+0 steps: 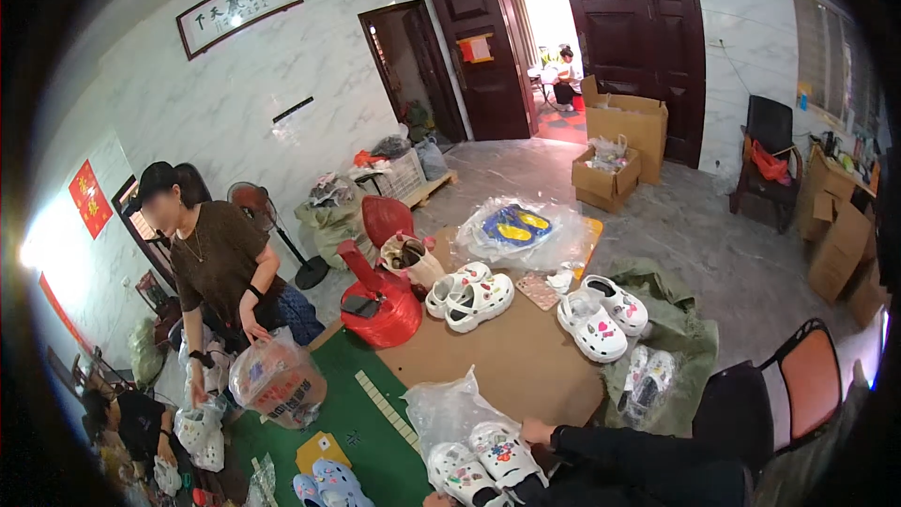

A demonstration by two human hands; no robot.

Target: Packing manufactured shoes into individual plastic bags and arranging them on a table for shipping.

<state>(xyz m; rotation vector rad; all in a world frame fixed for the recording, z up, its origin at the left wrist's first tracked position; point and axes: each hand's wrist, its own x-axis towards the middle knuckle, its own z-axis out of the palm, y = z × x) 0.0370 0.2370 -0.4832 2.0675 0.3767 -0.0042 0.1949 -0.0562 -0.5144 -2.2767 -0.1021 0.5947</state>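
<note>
In front of me at the lower edge, a pair of white clogs (500, 453) with colourful charms lies with its toes by a clear plastic bag (455, 413). My right hand (537, 432), at the end of a black sleeve, is closed at the right side of the pair, seemingly on the bag's edge. Only a small part of my left hand (438, 499) shows, left of the clogs at the picture's bottom; its fingers are hidden. Blue clogs (340, 483) with charms lie further left, beside a yellow card (324, 449) on the green mat.
More white clogs (479, 302) (601, 329) stand on the brown board (526, 366), with a red container (383, 310) and bagged blue-yellow sandals (516, 224). A co-worker (221, 258) handles plastic bags at left. Dark chairs (741, 404) stand right; cartons (629, 122) are by the door.
</note>
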